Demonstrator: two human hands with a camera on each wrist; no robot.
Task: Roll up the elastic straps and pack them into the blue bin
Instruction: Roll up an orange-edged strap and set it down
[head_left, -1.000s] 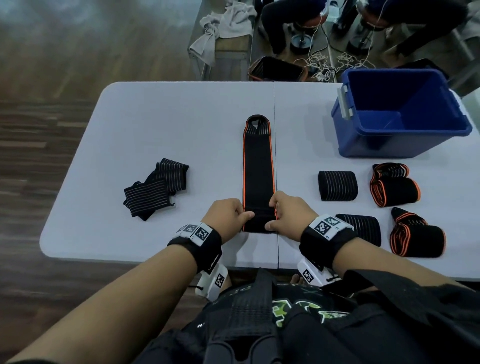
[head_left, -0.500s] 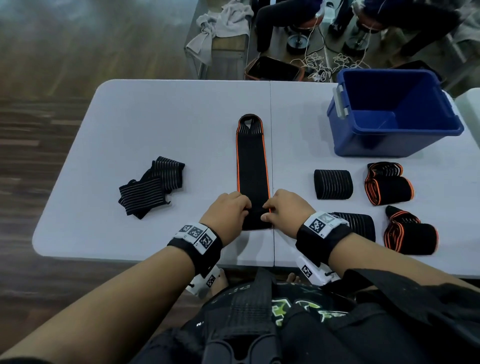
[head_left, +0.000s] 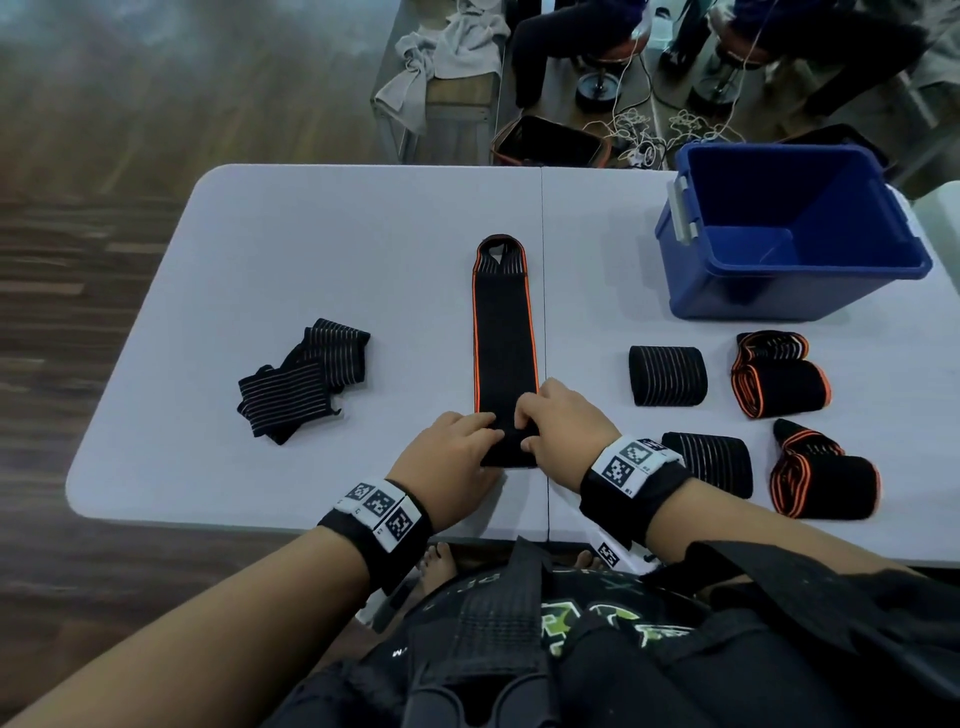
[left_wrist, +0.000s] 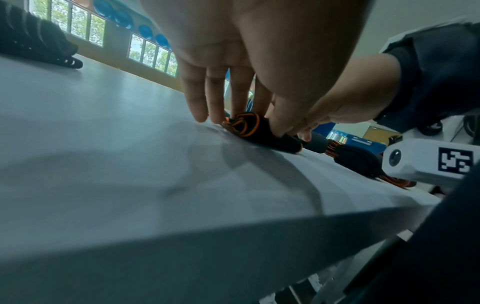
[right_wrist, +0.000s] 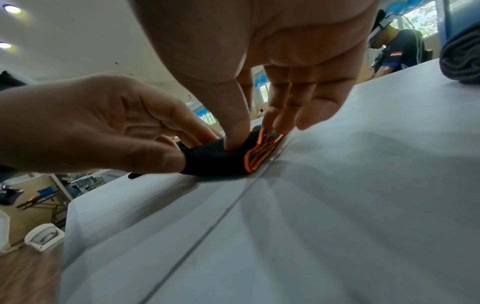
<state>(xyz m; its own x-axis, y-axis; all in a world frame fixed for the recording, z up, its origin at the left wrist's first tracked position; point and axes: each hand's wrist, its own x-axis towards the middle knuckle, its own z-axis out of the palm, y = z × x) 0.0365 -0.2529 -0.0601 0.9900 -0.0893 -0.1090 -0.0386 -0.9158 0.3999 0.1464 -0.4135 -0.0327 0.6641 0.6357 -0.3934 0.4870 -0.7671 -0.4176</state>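
Left hand (head_left: 451, 453) at the near end of the long black elastic strap with orange edging (head_left: 503, 332); fingers curled over the small roll started there, thumb tucked against its near side. Right hand (head_left: 557, 429) on the same roll from the other side, thumb pressed into the fabric, fingers bent down over the top. Both hands grip the rolled end; the two hands almost touch.

Wrist views show the roll as a tight coil, orange spiral visible at its open side (left_wrist: 242, 125) (right_wrist: 259, 153). Roll sits on the pale grey folding surface (head_left: 311, 249), right beside the centre seam. Rest of the strap lies flat and straight, running away from the person, looped end farthest out.

Blue plastic bin (head_left: 727, 291) stands at the far right of the surface, well apart from the hands; inside looks bare where visible.

Between bin and near edge, right side: two rolled black straps with grey stripes (head_left: 667, 375) (head_left: 717, 465) and two rolled black straps with orange edging (head_left: 779, 376) (head_left: 826, 478).

Left side: loose heap of black grey-striped straps (head_left: 301, 379), unrolled.

Black bands with white coded tags (head_left: 382, 512) on both wrists.
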